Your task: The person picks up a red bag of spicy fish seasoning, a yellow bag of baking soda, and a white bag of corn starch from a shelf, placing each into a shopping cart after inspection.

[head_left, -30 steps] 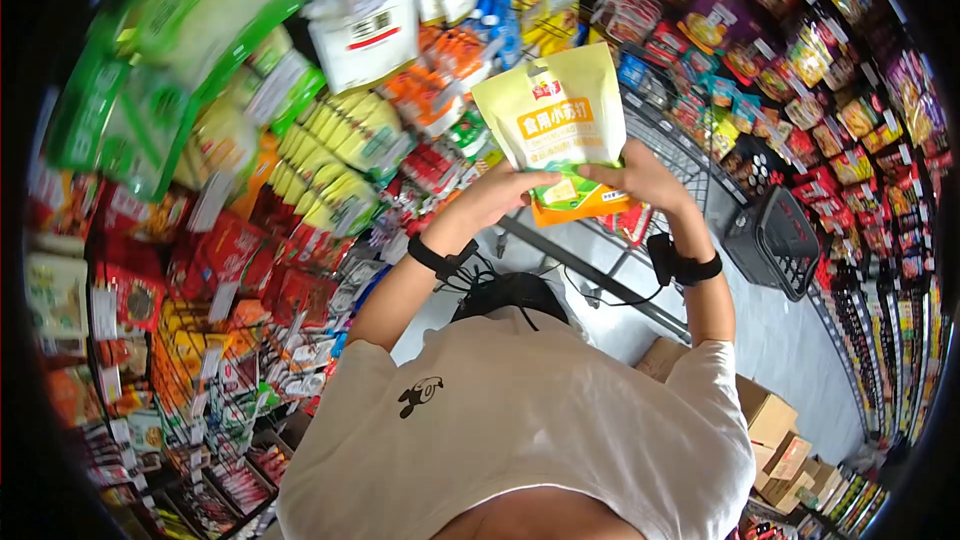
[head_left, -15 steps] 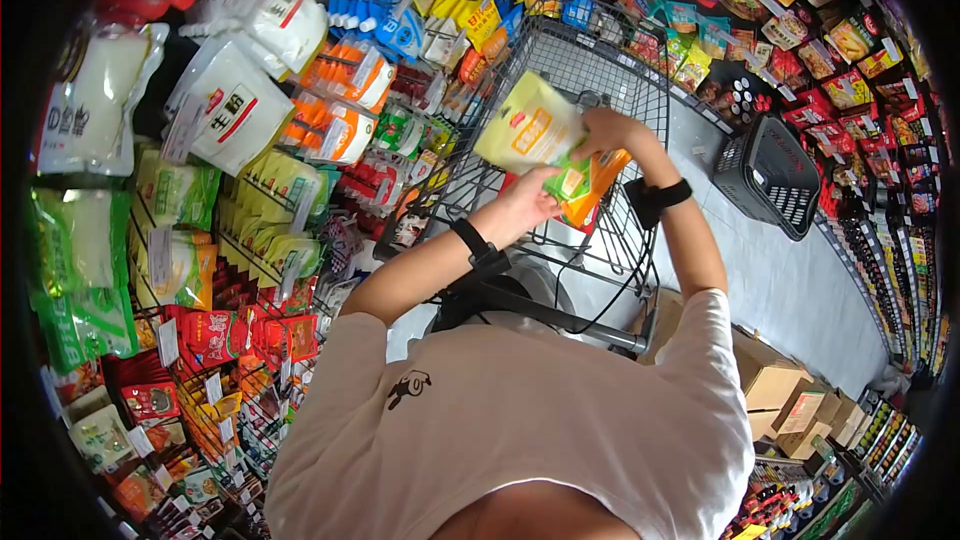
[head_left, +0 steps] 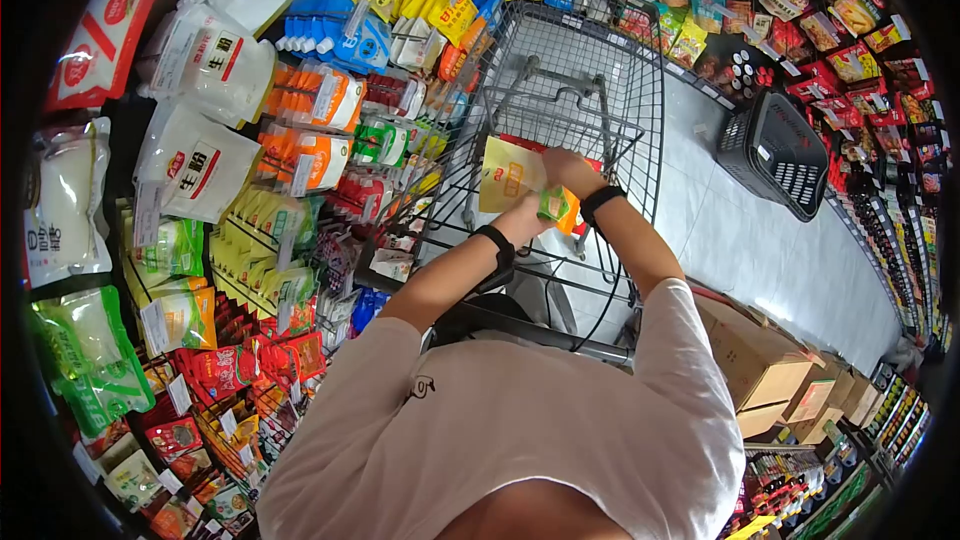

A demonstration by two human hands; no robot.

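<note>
A pale yellow food packet [head_left: 508, 178] with a green and orange end is held in both hands, low over the shopping cart [head_left: 640, 140]. My left hand [head_left: 524, 220] is closed on its near side, between the yellow part and the green and orange end. My right hand [head_left: 573, 174] grips the far right side, fingers curled and partly hidden. Behind the hands, a red packet [head_left: 530, 144] shows at its edge inside the cart.
On the left, a rack holds white starch bags [head_left: 190, 165], orange packets [head_left: 322, 160] and green pouches [head_left: 95, 345]. A dark shopping basket [head_left: 775, 155] stands on the floor at right. Cardboard boxes [head_left: 765, 365] lie behind it, by more stocked shelves.
Both hands have moved down and closer together with the packet, deeper over the cart. My view has shifted, so more of the cart's far end shows.
</note>
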